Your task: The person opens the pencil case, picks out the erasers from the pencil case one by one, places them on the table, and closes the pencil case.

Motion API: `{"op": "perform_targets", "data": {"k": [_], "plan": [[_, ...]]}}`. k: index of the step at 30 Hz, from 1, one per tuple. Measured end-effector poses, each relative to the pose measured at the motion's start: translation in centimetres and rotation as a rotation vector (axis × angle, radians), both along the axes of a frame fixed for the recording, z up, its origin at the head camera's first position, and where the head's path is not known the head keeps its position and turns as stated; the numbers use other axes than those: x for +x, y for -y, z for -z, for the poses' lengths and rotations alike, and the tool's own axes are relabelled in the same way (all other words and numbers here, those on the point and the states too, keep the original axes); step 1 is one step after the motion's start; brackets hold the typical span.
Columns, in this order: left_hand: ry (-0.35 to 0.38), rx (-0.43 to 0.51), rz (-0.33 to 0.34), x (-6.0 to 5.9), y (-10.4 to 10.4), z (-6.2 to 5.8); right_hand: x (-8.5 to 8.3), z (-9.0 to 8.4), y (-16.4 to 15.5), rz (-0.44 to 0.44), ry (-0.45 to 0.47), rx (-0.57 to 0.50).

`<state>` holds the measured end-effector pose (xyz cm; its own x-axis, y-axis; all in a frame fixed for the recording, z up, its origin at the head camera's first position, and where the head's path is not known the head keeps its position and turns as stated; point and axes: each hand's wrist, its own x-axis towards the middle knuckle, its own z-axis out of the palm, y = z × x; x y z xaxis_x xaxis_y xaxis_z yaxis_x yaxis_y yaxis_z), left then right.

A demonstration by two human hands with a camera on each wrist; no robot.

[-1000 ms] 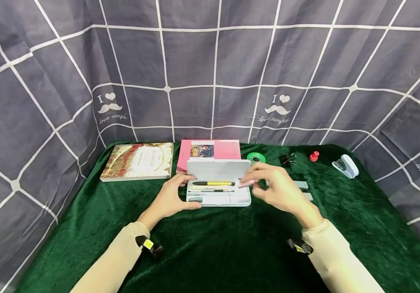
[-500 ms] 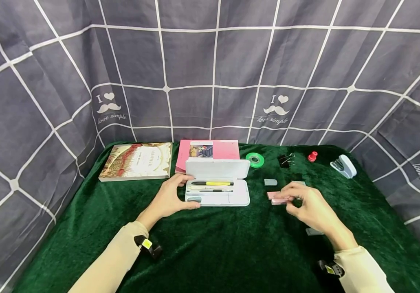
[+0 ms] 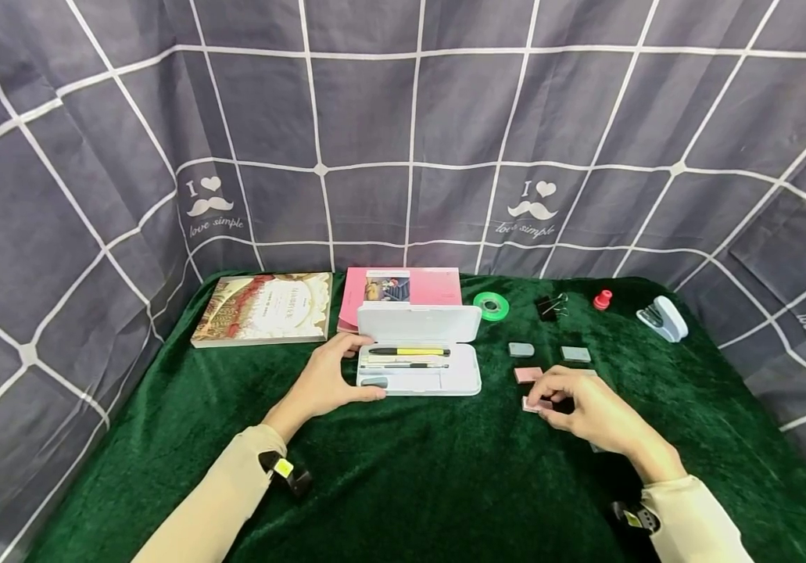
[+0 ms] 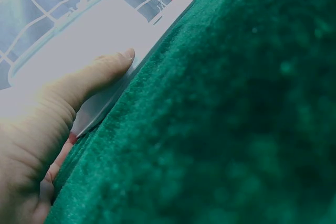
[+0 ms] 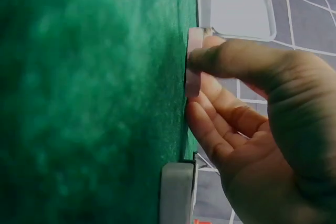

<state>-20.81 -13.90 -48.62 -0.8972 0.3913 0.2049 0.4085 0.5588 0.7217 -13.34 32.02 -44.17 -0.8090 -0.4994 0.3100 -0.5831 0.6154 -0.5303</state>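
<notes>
An open white pencil case (image 3: 460, 380) lies mid-table, its lid tilted up at the back. My left hand (image 3: 325, 378) grips its left end, thumb on the front side and fingers at the back; the left wrist view shows the thumb (image 4: 107, 72) along the case's edge. Inside lie a yellow-and-black pen (image 3: 410, 352), a thinner pen (image 3: 413, 366) and a grey piece (image 3: 374, 382). Right of the case, my right hand (image 3: 596, 407) pinches a pink eraser (image 5: 193, 61) low at the cloth. Another pink eraser (image 3: 528, 375) lies just behind it.
Grey blocks (image 3: 521, 349) (image 3: 575, 354) lie around the right hand, one partly hidden beneath it. Behind stand green tape (image 3: 491, 306), a black binder clip (image 3: 550, 307), a small red object (image 3: 603, 299) and a stapler (image 3: 663, 319). Books (image 3: 262, 310) (image 3: 438, 285) lie at the back.
My right hand has moved from above the case to the right, then slightly nearer me, bringing the pinched pink eraser apart from the other one. The left hand stays on the case.
</notes>
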Motion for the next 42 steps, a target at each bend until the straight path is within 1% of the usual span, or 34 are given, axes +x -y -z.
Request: {"op": "perform_targets", "data": {"k": [2,8,14,19,24,29,32,34,38,42], "plan": [[0.006,0.002,-0.001,0.0,0.0,0.0,-0.1,0.0,0.0,-0.002,0.011,0.01],[0.008,0.001,-0.004,0.1,0.0,-0.1,-0.1,0.1,0.1,0.04,0.026,0.041],[0.006,0.001,-0.012,0.1,0.0,-0.2,-0.3,-0.1,0.1,0.025,0.005,0.048],[0.011,0.002,-0.004,0.2,-0.2,-0.3,-0.7,-1.2,0.1,0.005,0.021,0.01],[0.005,0.002,-0.002,0.2,-0.2,-0.2,-2.0,-3.0,1.4,-0.018,0.026,-0.072],[-0.003,0.005,0.0,0.1,-0.1,-0.2,-3.7,-4.6,4.6,-0.002,0.037,-0.112],[-0.002,0.007,0.002,0.1,0.0,-0.1,-4.8,-5.4,7.7,-0.027,0.054,-0.145],[-0.001,0.008,0.003,0.1,0.0,0.0,-5.4,-5.8,9.9,-0.063,0.071,-0.175],[0.006,0.012,0.009,0.0,0.1,0.0,-6.5,-6.0,14.2,-0.134,0.09,-0.195],[0.001,0.02,0.024,-0.2,0.1,0.1,-7.1,-5.3,17.9,-0.199,0.141,-0.203]]}}
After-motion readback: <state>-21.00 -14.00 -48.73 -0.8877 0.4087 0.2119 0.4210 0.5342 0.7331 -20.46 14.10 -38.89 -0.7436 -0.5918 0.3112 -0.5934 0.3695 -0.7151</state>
